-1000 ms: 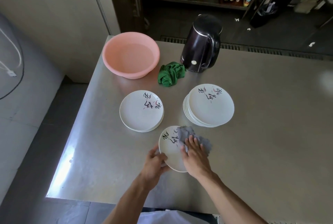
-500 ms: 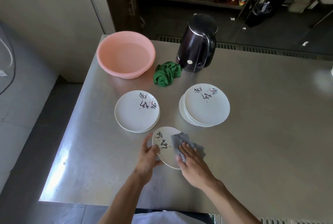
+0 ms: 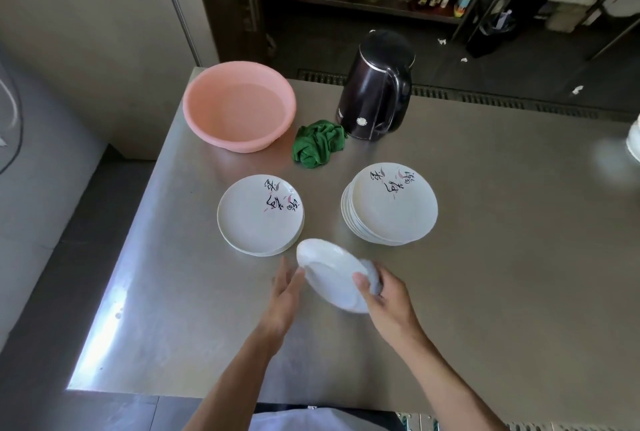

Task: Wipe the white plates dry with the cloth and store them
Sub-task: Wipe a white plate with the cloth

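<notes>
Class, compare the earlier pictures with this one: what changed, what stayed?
The plate has been flipped, plain underside up. The right hand now pinches it with the grey cloth; the left hand has opened. The left stack, right stack, basin, green cloth and kettle stayed.

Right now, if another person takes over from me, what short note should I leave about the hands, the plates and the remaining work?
Left hand: open, fingers straight beside the rim of the round white plate.
Right hand: grips that plate with the grey cloth, plain side up, above the steel table.
Short plate stack on the left, taller plate stack on the right.
Left to do: finish wiping, store it; which stack is dry, I cannot tell.
</notes>
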Tool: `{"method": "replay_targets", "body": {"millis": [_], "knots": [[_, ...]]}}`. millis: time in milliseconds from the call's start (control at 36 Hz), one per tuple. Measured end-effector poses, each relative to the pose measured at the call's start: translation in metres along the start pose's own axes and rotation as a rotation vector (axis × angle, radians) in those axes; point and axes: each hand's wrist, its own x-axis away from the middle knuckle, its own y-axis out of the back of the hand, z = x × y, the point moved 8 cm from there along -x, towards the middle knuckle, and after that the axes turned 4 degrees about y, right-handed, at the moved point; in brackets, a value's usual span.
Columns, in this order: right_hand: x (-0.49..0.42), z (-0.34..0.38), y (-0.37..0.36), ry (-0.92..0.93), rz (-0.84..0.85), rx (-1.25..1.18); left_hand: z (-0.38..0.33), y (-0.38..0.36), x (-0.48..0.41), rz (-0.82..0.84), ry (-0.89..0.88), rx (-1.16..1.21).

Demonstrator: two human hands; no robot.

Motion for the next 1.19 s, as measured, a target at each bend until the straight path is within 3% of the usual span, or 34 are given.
{"method": "replay_targets", "body": {"millis": [139,278,444,528,611,667,778,861,1000,1056,1139,1194], "knots": [[-0.001,-0.022,0.008,-0.235,-0.009,-0.297,0.009,0.002,0.009,0.104,0.044,0.17],[0.002,-0.066,0.028,-0.489,-0.296,-0.293,0.019,0.001,0.009,0.169,0.096,0.245],[0.006,-0.073,0.03,-0.423,-0.441,-0.066,0.021,-0.011,0.011,0.187,0.123,0.236],[-0.002,-0.063,0.01,-0.326,-0.297,0.084,0.025,-0.013,0.009,0.155,0.138,0.218],[-0.007,-0.053,-0.034,-0.109,0.104,0.49,0.03,-0.021,0.008,0.124,0.159,0.254],[0.003,-0.048,-0.055,0.101,0.273,0.738,0.031,-0.025,0.006,0.092,0.174,0.298],[0.037,-0.047,-0.062,0.428,0.488,0.819,0.028,-0.02,0.002,0.036,0.177,0.361],[0.04,-0.062,-0.047,0.409,0.517,0.894,0.031,-0.015,0.002,0.023,0.183,0.34],[0.001,-0.074,-0.03,-0.014,0.364,0.919,0.028,-0.027,0.003,0.117,0.155,0.317],[-0.006,-0.056,-0.043,0.07,0.377,0.858,0.022,-0.033,0.005,0.167,0.137,0.302],[0.002,-0.022,-0.063,0.375,0.496,0.687,0.013,-0.042,0.01,0.243,0.074,0.227],[-0.003,-0.015,-0.062,0.451,0.5,0.645,0.011,-0.044,0.014,0.258,0.043,0.201]]}}
